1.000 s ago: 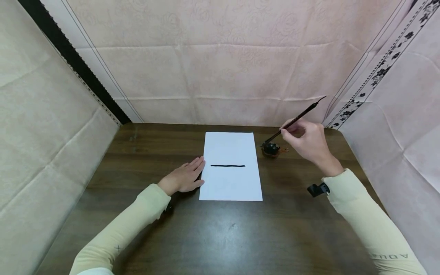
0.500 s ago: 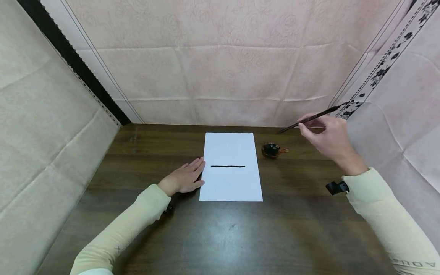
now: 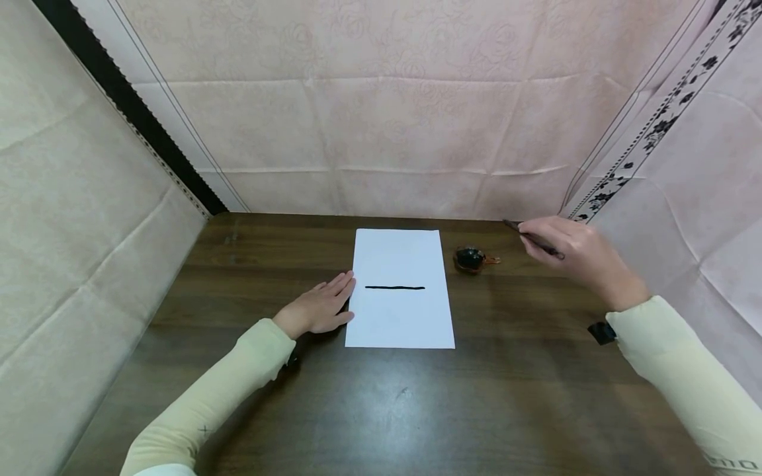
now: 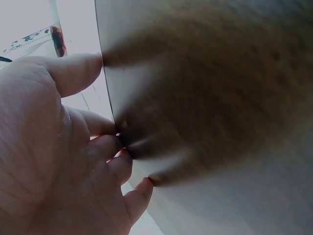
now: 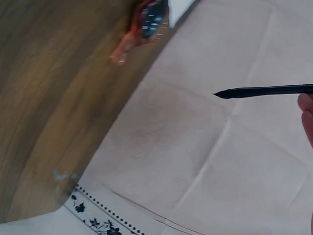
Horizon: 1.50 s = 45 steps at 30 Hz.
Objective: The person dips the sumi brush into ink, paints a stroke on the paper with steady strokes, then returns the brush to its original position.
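A white sheet of paper (image 3: 397,324) lies on the wooden table, with one black horizontal stroke (image 3: 395,287) across its middle. My left hand (image 3: 318,307) rests on the paper's left edge, fingers stretched out; the left wrist view shows its fingertips along that edge. Over the table's back right, my right hand (image 3: 574,254) pinches a dark brush (image 3: 549,250). In the right wrist view the brush's pointed black tip (image 5: 227,93) stands free in the air. A small reddish-brown vessel (image 3: 470,260), glossy black on top, sits between the paper and my right hand.
Pale cloth walls (image 3: 357,132) enclose the table's back and both sides. The right one carries a black floral border (image 3: 661,125). Brown table surface (image 3: 381,410) stretches in front of the paper.
My right hand has lifted the brush off the black-topped vessel and moved right. The brush has turned, its far end swinging down towards me. My left hand and the paper have stayed still.
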Each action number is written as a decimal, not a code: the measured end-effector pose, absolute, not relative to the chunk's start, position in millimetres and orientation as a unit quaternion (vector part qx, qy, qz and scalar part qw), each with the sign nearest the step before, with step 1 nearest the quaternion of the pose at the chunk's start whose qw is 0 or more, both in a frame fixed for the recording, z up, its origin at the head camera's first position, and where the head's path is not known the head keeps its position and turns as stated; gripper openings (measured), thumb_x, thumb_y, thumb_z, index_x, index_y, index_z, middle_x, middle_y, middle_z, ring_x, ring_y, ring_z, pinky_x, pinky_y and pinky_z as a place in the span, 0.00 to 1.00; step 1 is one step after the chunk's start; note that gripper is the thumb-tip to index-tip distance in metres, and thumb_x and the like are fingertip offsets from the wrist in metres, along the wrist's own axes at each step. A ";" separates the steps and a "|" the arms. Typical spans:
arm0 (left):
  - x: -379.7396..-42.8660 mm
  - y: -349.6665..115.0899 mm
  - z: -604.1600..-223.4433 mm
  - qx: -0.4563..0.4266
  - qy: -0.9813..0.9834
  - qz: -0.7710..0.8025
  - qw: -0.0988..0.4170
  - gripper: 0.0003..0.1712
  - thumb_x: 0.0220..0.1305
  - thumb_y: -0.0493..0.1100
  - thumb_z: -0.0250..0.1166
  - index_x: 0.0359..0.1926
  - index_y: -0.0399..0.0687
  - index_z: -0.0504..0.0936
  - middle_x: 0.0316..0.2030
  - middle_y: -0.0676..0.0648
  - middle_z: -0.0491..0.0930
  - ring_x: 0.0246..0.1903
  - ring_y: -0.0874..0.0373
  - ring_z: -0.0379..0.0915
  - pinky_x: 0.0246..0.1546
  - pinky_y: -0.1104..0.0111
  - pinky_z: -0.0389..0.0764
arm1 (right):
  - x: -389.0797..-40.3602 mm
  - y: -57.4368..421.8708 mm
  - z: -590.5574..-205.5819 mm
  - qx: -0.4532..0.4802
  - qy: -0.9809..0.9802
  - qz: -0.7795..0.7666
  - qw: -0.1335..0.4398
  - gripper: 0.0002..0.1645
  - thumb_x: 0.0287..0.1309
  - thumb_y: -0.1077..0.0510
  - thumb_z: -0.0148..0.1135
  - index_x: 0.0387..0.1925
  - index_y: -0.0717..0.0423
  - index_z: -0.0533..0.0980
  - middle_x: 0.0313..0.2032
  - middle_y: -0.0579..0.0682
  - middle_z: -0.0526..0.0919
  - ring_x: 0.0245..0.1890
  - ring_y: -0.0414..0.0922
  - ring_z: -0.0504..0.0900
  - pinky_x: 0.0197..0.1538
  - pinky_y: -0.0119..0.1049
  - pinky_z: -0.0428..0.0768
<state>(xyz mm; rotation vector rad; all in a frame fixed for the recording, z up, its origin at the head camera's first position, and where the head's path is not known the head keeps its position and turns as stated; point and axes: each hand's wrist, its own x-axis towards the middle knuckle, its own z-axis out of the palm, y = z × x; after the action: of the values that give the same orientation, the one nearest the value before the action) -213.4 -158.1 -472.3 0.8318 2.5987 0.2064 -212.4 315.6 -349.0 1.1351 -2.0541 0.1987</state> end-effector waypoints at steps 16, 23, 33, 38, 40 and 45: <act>-212.6 -157.7 -469.4 0.301 0.929 0.059 0.206 0.45 0.84 0.56 0.50 0.85 0.36 0.42 0.86 0.37 0.36 0.86 0.42 0.37 0.83 0.43 0.51 | -222.4 325.4 -393.2 0.532 -0.768 0.002 0.357 0.26 0.85 0.57 0.43 0.46 0.69 0.85 0.44 0.60 0.91 0.39 0.54 0.90 0.41 0.47 0.89; -212.4 -157.2 -468.5 0.301 0.930 0.060 0.201 0.45 0.84 0.56 0.50 0.84 0.35 0.43 0.86 0.37 0.36 0.86 0.42 0.37 0.83 0.43 0.52 | -226.8 324.9 -414.9 0.536 -0.767 0.015 0.351 0.27 0.86 0.55 0.43 0.45 0.68 0.84 0.44 0.61 0.90 0.40 0.54 0.90 0.41 0.49 0.89; -212.2 -157.4 -468.3 0.301 0.931 0.060 0.200 0.45 0.84 0.56 0.50 0.84 0.35 0.43 0.86 0.37 0.36 0.86 0.42 0.37 0.83 0.43 0.52 | -229.8 327.3 -438.3 0.534 -0.774 0.017 0.340 0.29 0.86 0.55 0.41 0.45 0.68 0.85 0.43 0.61 0.90 0.39 0.54 0.90 0.39 0.48 0.89; -211.8 -158.1 -467.5 0.302 0.931 0.061 0.197 0.45 0.84 0.56 0.50 0.84 0.35 0.44 0.86 0.37 0.38 0.86 0.41 0.38 0.83 0.42 0.53 | -230.1 329.3 -448.3 0.525 -0.787 0.027 0.321 0.29 0.86 0.54 0.40 0.45 0.67 0.84 0.43 0.60 0.90 0.40 0.54 0.90 0.41 0.47 0.89; -211.6 -158.1 -467.7 0.302 0.931 0.063 0.197 0.45 0.84 0.56 0.51 0.84 0.35 0.44 0.86 0.37 0.38 0.86 0.41 0.38 0.82 0.42 0.53 | -230.0 329.4 -452.0 0.524 -0.791 0.031 0.314 0.29 0.86 0.54 0.39 0.45 0.67 0.84 0.44 0.59 0.90 0.41 0.53 0.90 0.42 0.47 0.89; -210.6 -158.1 -467.9 0.301 0.930 0.066 0.198 0.45 0.84 0.55 0.51 0.84 0.35 0.44 0.86 0.37 0.38 0.86 0.42 0.38 0.83 0.42 0.52 | -229.5 328.6 -460.3 0.527 -0.788 0.029 0.316 0.29 0.86 0.55 0.40 0.45 0.67 0.85 0.44 0.59 0.90 0.41 0.53 0.90 0.42 0.47 0.89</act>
<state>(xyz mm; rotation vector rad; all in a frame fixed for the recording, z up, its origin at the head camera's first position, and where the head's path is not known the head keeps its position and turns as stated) -210.6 -158.1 -467.9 0.8435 2.6037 0.1837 -229.5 328.6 -460.3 1.3889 -2.0758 0.0771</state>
